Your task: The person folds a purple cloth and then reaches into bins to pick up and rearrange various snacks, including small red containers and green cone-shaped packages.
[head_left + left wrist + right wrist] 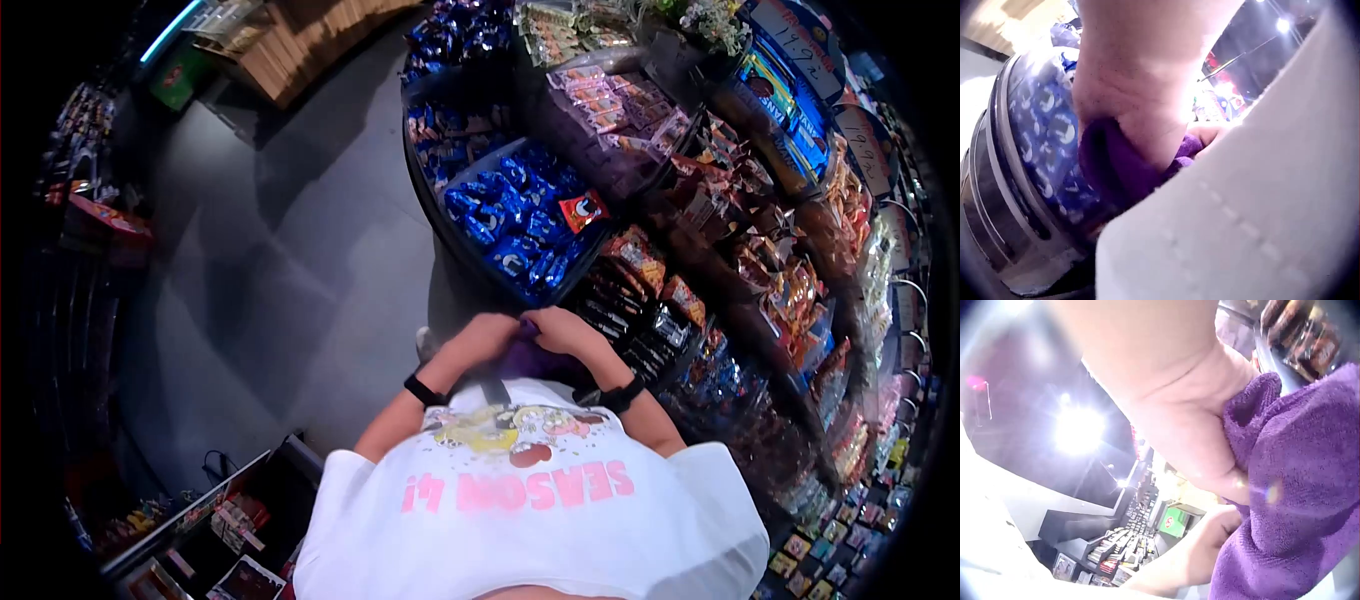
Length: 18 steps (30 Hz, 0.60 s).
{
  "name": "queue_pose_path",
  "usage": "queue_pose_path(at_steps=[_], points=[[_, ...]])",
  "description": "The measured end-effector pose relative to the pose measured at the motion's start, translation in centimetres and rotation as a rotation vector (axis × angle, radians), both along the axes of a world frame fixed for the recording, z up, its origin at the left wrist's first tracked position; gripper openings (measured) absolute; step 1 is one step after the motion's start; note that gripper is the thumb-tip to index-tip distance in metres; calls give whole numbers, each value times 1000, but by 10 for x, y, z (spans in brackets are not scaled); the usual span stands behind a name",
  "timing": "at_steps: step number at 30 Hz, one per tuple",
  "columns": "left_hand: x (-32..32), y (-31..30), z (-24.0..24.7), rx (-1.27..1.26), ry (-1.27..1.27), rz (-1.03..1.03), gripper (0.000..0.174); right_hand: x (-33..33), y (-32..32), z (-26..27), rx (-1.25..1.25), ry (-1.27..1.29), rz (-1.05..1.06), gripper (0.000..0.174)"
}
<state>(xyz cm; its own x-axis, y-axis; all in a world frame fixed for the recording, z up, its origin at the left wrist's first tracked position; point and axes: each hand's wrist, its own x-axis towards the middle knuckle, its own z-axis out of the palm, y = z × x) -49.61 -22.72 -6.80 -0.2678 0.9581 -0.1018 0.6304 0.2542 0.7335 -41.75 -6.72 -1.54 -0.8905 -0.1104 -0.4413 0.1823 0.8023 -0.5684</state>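
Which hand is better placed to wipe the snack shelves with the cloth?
Probably the right hand: it and the left hand both grip the cloth, but the shelves stand on its side.

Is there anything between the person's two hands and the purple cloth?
Nothing visible stands between them. The left hand and the right hand both grip the purple cloth directly, holding it bunched just in front of the white shirt.
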Motion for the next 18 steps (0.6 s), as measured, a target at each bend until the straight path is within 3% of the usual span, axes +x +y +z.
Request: queue_pose_path(at_steps=[1, 4, 5, 8, 9, 10, 12, 13, 18], points=[[-13, -12, -2, -58, 12, -62, 10, -9, -16, 0, -21, -36, 0, 24], [-57, -42, 11, -158, 67, -123, 11, -42, -62, 16, 80, -132, -64, 46], [-69, -53, 15, -127, 31, -81, 14, -54, -69, 18, 72, -145, -42, 55], [-99, -68, 22, 24, 18, 109, 22, -84, -82, 33, 43, -62, -152, 58], [-110, -69, 20, 27, -34, 146, 34, -93, -83, 32, 38, -27, -188, 60], [-117, -71, 18, 24, -40, 119, 34, -101, -86, 29, 39, 13, -222, 61], [-133, -68, 18, 118, -89, 271, 49, -119, -85, 32, 36, -10, -269, 62], [-142, -67, 22, 78, -87, 266, 58, -126, -84, 32, 38, 24, -266, 64], [-184, -60, 18, 168, -72, 283, 68, -168, -72, 21, -24, 50, -270, 73]])
